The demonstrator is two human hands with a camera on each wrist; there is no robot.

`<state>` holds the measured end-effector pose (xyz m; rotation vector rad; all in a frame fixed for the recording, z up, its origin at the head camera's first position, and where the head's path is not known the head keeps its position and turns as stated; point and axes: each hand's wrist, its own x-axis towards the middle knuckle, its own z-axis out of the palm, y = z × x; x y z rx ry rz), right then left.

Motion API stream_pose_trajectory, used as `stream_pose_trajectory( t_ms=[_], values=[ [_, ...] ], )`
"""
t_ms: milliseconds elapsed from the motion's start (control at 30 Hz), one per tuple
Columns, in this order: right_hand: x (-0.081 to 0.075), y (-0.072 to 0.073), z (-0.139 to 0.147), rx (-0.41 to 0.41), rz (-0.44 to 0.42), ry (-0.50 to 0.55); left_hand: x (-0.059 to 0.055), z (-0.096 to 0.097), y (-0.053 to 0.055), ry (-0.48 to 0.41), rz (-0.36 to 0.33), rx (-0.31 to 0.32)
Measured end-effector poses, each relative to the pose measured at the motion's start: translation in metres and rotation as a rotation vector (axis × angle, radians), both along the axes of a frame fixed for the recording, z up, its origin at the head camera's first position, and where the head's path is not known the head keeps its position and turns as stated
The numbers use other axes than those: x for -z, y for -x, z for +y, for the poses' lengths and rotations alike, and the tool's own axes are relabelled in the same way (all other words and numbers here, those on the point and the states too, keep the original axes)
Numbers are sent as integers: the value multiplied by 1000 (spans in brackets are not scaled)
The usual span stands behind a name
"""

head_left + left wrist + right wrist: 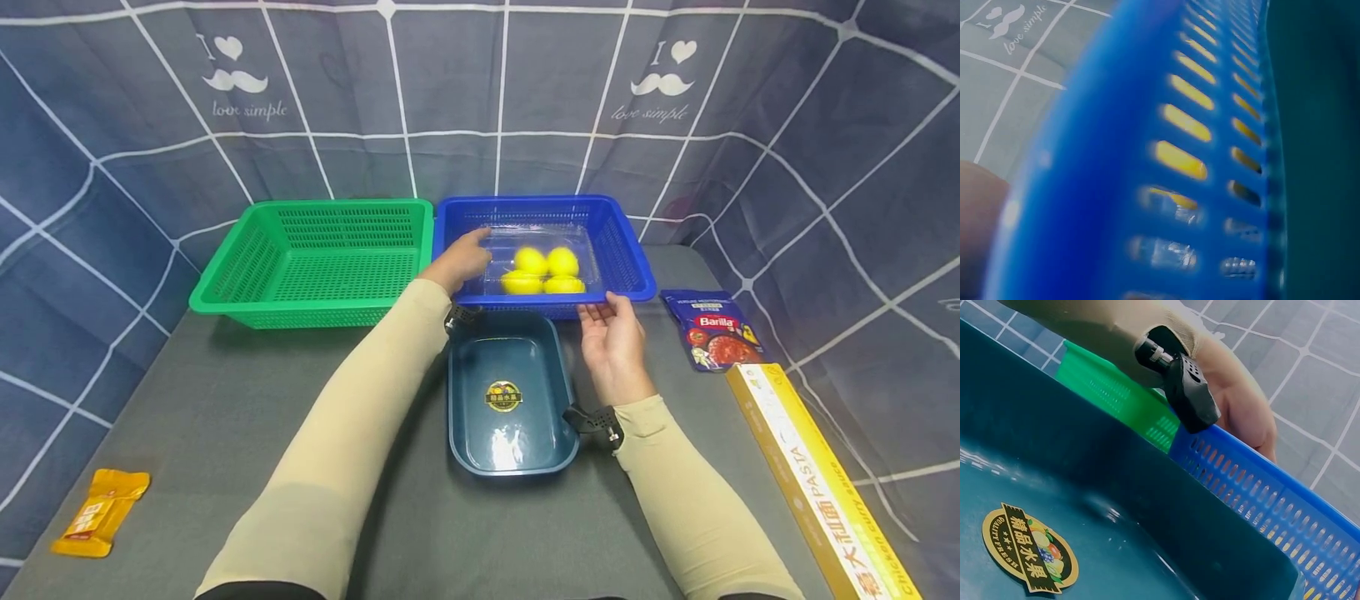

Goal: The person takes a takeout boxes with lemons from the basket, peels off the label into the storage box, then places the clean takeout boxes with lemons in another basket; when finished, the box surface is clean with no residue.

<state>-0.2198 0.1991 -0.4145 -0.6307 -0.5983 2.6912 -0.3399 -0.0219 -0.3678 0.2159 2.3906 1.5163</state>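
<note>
A clear plastic box point(502, 250) with several yellow lemon-like fruits point(562, 262) sits inside the blue basket point(633, 258). Over the basket's left part reaches my left hand point(467, 257), its index finger extended to the box's left edge. My right hand point(613, 346) is palm up at the front of the basket, thumb and fingertips right at the rim. Directly in front of the basket stands a dark teal tray point(513, 437) with a gold-and-black fruit sticker point(1030, 549). Through the basket's slots, the left wrist view shows yellow fruit point(1185, 159).
Left of the blue basket stands a green basket point(330, 275). On the right lie a blue Barilla pouch point(712, 329) and a long yellow pasta box point(821, 483). An orange packet point(101, 512) lies at the front left. A grey tiled-pattern curtain point(450, 92) surrounds the table.
</note>
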Motion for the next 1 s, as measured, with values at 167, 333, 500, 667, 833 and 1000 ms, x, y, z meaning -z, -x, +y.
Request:
stream_pose_trajectory(
  t_ms=[167, 333, 500, 667, 833, 1000],
  values=[
    [1, 2, 3, -6, -4, -1, 4, 5, 4, 25, 35, -11],
    [4, 0, 4, -2, -16, 19, -3, 6, -9, 153, 113, 1],
    [5, 0, 5, 7, -14, -4, -26, 6, -33, 251, 197, 43],
    [2, 2, 6, 14, -16, -20, -55, -6, -61, 256, 321, 82],
    [-3, -2, 11, -15, -54, -38, -71, -40, -77, 292, 415, 98],
    [-10, -14, 18, -70, -182, -162, -74, -94, -84, 307, 452, 53]
  ],
)
